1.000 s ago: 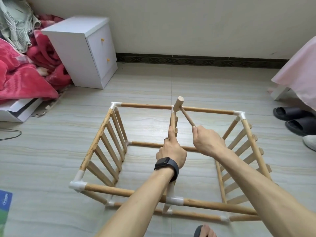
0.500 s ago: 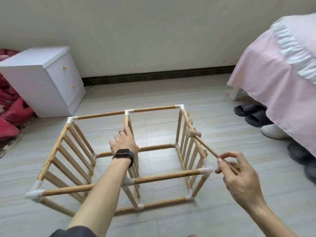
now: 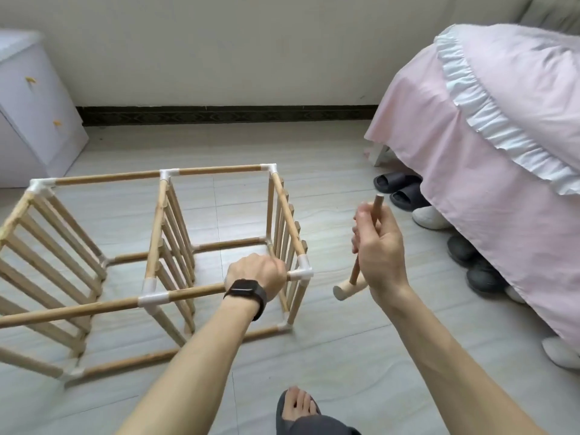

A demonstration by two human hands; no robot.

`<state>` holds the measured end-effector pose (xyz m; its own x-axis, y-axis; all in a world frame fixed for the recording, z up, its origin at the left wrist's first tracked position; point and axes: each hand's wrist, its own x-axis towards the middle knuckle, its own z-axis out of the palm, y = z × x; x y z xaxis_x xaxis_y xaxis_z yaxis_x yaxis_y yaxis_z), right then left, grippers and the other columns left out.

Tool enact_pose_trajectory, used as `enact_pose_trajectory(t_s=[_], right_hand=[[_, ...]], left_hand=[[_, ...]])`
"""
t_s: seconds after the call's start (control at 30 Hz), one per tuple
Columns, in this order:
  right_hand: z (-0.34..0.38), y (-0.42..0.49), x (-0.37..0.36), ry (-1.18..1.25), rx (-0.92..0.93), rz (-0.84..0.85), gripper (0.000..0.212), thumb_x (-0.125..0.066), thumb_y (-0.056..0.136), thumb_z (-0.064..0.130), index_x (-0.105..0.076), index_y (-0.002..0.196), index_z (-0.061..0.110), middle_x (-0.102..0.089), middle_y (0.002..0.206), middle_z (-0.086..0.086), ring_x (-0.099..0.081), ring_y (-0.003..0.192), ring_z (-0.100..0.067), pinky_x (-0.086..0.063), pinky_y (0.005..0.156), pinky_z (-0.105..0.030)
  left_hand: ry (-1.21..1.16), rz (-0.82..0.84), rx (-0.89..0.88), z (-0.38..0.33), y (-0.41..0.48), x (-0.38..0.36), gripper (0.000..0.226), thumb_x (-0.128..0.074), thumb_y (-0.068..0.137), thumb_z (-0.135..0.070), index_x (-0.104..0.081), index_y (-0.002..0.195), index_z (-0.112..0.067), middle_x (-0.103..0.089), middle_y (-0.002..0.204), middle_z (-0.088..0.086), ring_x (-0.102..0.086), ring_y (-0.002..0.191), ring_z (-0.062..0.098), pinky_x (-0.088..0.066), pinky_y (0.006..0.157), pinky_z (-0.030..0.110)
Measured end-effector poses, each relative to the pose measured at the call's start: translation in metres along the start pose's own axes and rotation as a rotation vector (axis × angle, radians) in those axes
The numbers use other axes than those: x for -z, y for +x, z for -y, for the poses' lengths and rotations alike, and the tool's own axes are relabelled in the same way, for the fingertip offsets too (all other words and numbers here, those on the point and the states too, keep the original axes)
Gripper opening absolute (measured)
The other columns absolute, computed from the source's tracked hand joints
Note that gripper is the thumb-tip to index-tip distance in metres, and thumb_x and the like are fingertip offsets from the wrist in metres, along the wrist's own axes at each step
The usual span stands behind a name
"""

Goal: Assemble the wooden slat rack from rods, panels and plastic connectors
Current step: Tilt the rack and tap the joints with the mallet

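Head view: the wooden slat rack (image 3: 156, 233) stands on the tiled floor (image 3: 345, 356) at left and centre, with three slatted panels upright and rods joined by white plastic connectors. The left hand (image 3: 255, 276) lies palm-down on the near top rod (image 3: 194, 291), its fingers curled over and gripping it just left of the near right corner connector (image 3: 303, 271). That forearm reaches in from the near edge, with a dark watch (image 3: 246, 293) on the wrist.

The right hand (image 3: 378, 246) is to the right of the rack and apart from it, fingers wrapped around the handle of a small wooden mallet (image 3: 346, 290). The handle is almost upright, its end poking out above the hand and the head hanging below, near the corner connector but not touching it.

A pink bed cover (image 3: 470, 152) fills the right side, with slippers (image 3: 398, 189) beneath it. A white cabinet (image 3: 31, 120) stands far left.
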<state>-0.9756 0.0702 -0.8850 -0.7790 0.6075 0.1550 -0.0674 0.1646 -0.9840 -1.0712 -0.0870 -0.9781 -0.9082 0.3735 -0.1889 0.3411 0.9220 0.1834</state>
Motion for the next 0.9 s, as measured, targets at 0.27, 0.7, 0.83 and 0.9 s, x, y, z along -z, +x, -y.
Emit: enact_pose_trajectory(t_s=[0.27, 0.7, 0.83, 0.9], right_hand=[[0.037, 0.015, -0.041, 0.362, 0.07, 0.036, 0.056, -0.058, 0.091, 0.027, -0.032, 0.041, 0.027, -0.023, 0.04, 0.01, -0.021, 0.036, -0.012, -0.019, 0.043, -0.024], [0.011, 0.028, -0.066, 0.449, 0.229, 0.186, 0.052, -0.055, 0.092, 0.019, -0.041, 0.043, 0.029, -0.03, 0.04, 0.015, -0.024, 0.032, -0.008, -0.022, 0.042, -0.016], [-0.005, 0.003, -0.075, 0.262, 0.107, 0.106, 0.05, -0.052, 0.091, 0.017, -0.036, 0.044, 0.021, -0.028, 0.039, 0.008, -0.024, 0.038, -0.012, -0.02, 0.046, -0.03], [-0.002, 0.005, -0.077, 0.335, 0.103, 0.166, 0.051, -0.053, 0.092, 0.017, -0.037, 0.044, 0.024, -0.028, 0.04, 0.008, -0.023, 0.036, -0.012, -0.019, 0.044, -0.029]], left_hand=[[-0.019, 0.014, 0.047, -0.001, 0.001, 0.003, 0.037, -0.027, 0.095, -0.032, -0.058, 0.08, -0.019, -0.044, 0.068, 0.001, -0.049, 0.069, 0.025, -0.034, 0.063, 0.034], [-0.003, 0.081, 0.011, 0.001, 0.007, 0.002, 0.037, -0.026, 0.095, -0.028, -0.06, 0.084, -0.02, -0.05, 0.071, 0.002, -0.045, 0.06, 0.02, -0.029, 0.052, 0.032], [-0.018, 0.095, 0.008, 0.0, 0.005, 0.002, 0.038, -0.024, 0.095, -0.027, -0.061, 0.088, -0.021, -0.049, 0.072, 0.001, -0.043, 0.06, 0.019, -0.026, 0.051, 0.031], [-0.01, 0.086, 0.013, 0.0, 0.003, 0.002, 0.038, -0.025, 0.095, -0.028, -0.061, 0.084, -0.019, -0.049, 0.07, 0.001, -0.043, 0.059, 0.019, -0.027, 0.052, 0.032]])
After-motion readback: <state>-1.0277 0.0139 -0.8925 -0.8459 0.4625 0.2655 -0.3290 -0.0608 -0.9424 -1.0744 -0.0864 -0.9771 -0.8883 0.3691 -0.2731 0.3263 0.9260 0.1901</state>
